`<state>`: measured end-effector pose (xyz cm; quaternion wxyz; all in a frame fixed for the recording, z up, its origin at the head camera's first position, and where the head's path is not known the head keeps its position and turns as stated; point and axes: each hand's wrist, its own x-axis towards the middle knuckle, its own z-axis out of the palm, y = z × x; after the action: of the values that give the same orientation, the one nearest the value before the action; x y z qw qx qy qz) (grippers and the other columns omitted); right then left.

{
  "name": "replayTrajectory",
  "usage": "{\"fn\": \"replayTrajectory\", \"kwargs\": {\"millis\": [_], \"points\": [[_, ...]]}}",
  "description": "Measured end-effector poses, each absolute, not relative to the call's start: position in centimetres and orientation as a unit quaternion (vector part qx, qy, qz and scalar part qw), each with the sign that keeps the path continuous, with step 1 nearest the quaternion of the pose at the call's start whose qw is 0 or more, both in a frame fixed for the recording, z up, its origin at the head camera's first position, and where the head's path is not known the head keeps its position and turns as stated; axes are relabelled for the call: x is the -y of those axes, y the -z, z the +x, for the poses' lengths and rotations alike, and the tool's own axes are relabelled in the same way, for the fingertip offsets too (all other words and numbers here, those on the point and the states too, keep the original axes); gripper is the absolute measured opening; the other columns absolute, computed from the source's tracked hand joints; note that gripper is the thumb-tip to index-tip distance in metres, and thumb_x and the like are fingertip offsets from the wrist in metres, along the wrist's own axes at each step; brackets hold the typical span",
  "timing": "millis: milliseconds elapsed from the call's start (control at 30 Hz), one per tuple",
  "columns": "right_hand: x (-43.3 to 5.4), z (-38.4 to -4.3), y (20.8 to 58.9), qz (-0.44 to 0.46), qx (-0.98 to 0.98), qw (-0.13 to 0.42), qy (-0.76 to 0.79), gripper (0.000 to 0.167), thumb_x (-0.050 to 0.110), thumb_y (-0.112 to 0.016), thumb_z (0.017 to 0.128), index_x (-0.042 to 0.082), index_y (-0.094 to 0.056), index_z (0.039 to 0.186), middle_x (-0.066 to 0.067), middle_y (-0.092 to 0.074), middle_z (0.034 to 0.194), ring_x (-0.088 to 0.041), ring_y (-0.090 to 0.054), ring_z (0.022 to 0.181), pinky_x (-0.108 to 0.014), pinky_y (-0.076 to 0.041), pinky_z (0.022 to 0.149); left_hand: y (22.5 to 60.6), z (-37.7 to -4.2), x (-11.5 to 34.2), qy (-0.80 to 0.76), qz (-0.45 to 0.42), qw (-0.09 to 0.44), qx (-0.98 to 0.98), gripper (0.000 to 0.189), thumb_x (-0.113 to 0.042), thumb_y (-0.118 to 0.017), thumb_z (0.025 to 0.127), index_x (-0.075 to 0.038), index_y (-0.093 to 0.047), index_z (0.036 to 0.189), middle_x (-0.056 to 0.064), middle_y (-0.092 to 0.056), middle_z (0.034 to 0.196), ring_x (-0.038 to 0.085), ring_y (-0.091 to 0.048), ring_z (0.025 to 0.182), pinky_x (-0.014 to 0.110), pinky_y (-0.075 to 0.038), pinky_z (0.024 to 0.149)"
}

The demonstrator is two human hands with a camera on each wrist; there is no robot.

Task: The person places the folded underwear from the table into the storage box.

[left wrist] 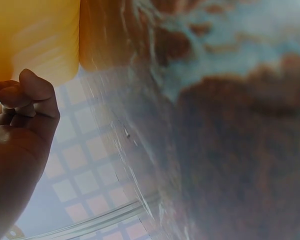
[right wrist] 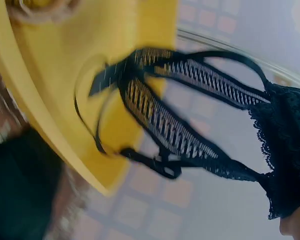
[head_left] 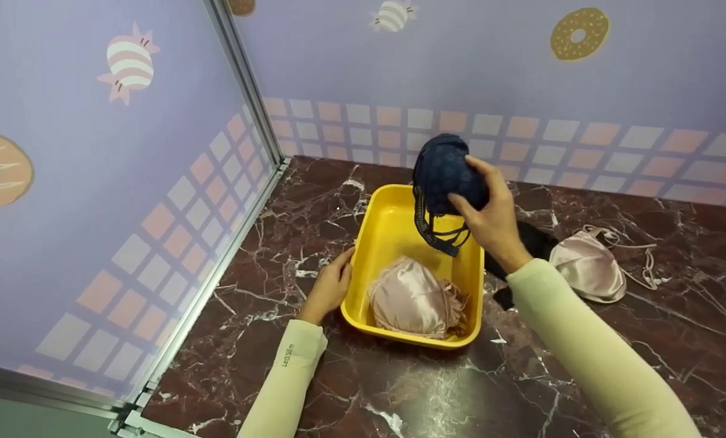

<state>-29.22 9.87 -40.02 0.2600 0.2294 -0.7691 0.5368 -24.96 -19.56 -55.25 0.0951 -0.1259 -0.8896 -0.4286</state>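
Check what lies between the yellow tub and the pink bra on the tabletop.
A black garment lies between the yellow tub and that pink bra, partly hidden by the right sleeve; the head view shows it.

Dark bra (right wrist: 292, 142) over yellow tray (right wrist: 51, 134)

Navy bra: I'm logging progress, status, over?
Right grip holds navy bra, straps over yellow tub. Left grip at tub's side. Pink bra in tub's near end.
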Motion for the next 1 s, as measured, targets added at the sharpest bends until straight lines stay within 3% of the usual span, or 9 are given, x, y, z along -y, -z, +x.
{"fn": "replayTrajectory", "kwargs": {"millis": [133, 233, 367, 467, 833, 1000], "points": [[-9.4, -31.8, 43.6, 0.238, 0.779, 0.216, -0.538, 0.059, 0.006, -0.073, 0.082, 0.011, -0.049, 0.135, -0.010, -0.049, 0.133, -0.025, -0.043, 0.123, -0.038, -0.031, 0.102, 55.2, -25.0, 19.6, 0.425, -0.130, 0.099, 0.890, 0.038, -0.004, -0.044, 0.098, 0.002, -0.047, 0.136, 0.023, -0.055, 0.125, 0.031, -0.056, 0.109, 0.042, -0.041, 0.095], [-9.6, -33.6, 45.9, 0.239, 0.808, 0.131, -0.521, 0.060, 0.012, -0.073, 0.083, 0.022, -0.047, 0.137, -0.007, -0.048, 0.132, -0.025, -0.042, 0.125, -0.044, -0.032, 0.102, 55.1, -25.0, 19.7, 0.423, -0.130, 0.103, 0.891, 0.038, -0.003, -0.045, 0.098, 0.003, -0.048, 0.136, 0.024, -0.057, 0.122, 0.030, -0.057, 0.104, 0.043, -0.043, 0.092], [-9.6, -34.4, 47.2, 0.232, 0.845, 0.028, -0.481, 0.060, 0.011, -0.071, 0.085, 0.025, -0.045, 0.138, -0.012, -0.047, 0.133, -0.030, -0.040, 0.126, -0.051, -0.029, 0.103, 55.0, -24.8, 19.7, 0.421, -0.129, 0.104, 0.892, 0.038, -0.003, -0.045, 0.098, 0.003, -0.048, 0.135, 0.022, -0.061, 0.110, 0.027, -0.057, 0.091, 0.043, -0.045, 0.086], [-9.4, -34.7, 48.2, 0.222, 0.856, -0.014, -0.467, 0.059, 0.011, -0.069, 0.087, 0.021, -0.043, 0.138, -0.014, -0.044, 0.137, -0.032, -0.038, 0.127, -0.052, -0.027, 0.103, 54.9, -24.7, 19.6, 0.423, -0.127, 0.103, 0.891, 0.038, -0.004, -0.045, 0.098, 0.002, -0.048, 0.136, 0.021, -0.062, 0.103, 0.026, -0.056, 0.085, 0.042, -0.045, 0.083], [-8.8, -35.2, 49.8, 0.195, 0.892, -0.109, -0.393, 0.059, 0.011, -0.066, 0.088, 0.005, -0.036, 0.139, -0.026, -0.038, 0.138, -0.039, -0.034, 0.128, -0.052, -0.025, 0.104, 55.3, -24.9, 19.5, 0.437, -0.127, 0.098, 0.885, 0.038, -0.004, -0.045, 0.098, 0.004, -0.047, 0.135, 0.023, -0.057, 0.123, 0.026, -0.057, 0.099, 0.041, -0.044, 0.090], [-8.6, -35.5, 49.8, 0.197, 0.907, -0.161, -0.336, 0.049, 0.012, -0.067, 0.088, -0.001, -0.042, 0.128, -0.030, -0.039, 0.133, -0.044, -0.032, 0.126, -0.053, -0.026, 0.103, 55.3, -24.9, 19.7, 0.437, -0.122, 0.092, 0.886, 0.039, -0.005, -0.044, 0.099, 0.002, -0.047, 0.137, 0.022, -0.056, 0.125, 0.026, -0.057, 0.101, 0.040, -0.044, 0.090]]}}
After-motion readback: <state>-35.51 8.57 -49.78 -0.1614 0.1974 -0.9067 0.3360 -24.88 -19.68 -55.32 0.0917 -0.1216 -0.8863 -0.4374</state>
